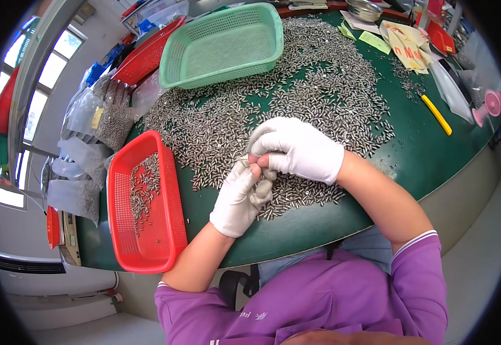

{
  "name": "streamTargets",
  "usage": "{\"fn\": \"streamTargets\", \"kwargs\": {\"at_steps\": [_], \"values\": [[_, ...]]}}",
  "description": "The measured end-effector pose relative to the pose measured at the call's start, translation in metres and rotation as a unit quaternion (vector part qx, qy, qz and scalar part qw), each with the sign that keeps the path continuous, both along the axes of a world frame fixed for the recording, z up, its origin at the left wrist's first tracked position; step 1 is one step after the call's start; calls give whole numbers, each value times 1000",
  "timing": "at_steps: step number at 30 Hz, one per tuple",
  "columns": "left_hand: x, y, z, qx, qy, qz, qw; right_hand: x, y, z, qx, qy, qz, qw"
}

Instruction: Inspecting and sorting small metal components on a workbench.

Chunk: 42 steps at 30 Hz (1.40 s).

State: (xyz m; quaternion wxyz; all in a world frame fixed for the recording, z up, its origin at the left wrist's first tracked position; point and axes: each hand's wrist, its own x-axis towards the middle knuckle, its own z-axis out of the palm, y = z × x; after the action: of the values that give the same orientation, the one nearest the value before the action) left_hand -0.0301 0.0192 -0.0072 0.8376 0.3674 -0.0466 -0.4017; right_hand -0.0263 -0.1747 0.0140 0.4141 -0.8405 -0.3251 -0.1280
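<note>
My left hand (240, 198) and my right hand (296, 149) meet over a wide spread of small metal pins (216, 138). Both wear white gloves with some fingertips bare. The fingers of each are curled and pinched together, fingertips touching. Whatever sits between them, if anything, is too small or hidden to name. Silvery pins lie right below and around both hands. To the left of my left hand stands a red plastic basket (179, 224) with some of the same pins in its far part.
A green basket (167, 75) rests on the pins at the back. Bags of pins (115, 123) line the left edge of the green table (429, 155). On the right lie a yellow-handled knife (436, 115), a cloth bag (403, 46) and a small pink fan (488, 106).
</note>
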Motion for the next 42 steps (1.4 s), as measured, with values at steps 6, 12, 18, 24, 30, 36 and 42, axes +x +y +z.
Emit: {"fn": "streamTargets", "kwargs": {"at_steps": [6,12,18,24,30,36,42], "values": [[-1,2,-2,7,-2,17,1000,2,-1,-8,18,1,-19,1000],[0,4,-5,11,-9,12,1000,6,-9,-15,-183,5,-119,976],[-1,4,-2,36,6,15,999,6,-4,-14,-217,3,-142,966],[-1,3,0,15,6,24,1000,3,-7,-12,-196,-5,-119,973],[0,4,-2,0,-8,46,999,2,-2,-13,-195,-7,-132,972],[-2,2,1,43,-6,33,999,9,-7,-2,-54,-164,-76,982],[-2,-2,5,19,-9,1,1000,5,-1,7,-51,-201,6,978]]}}
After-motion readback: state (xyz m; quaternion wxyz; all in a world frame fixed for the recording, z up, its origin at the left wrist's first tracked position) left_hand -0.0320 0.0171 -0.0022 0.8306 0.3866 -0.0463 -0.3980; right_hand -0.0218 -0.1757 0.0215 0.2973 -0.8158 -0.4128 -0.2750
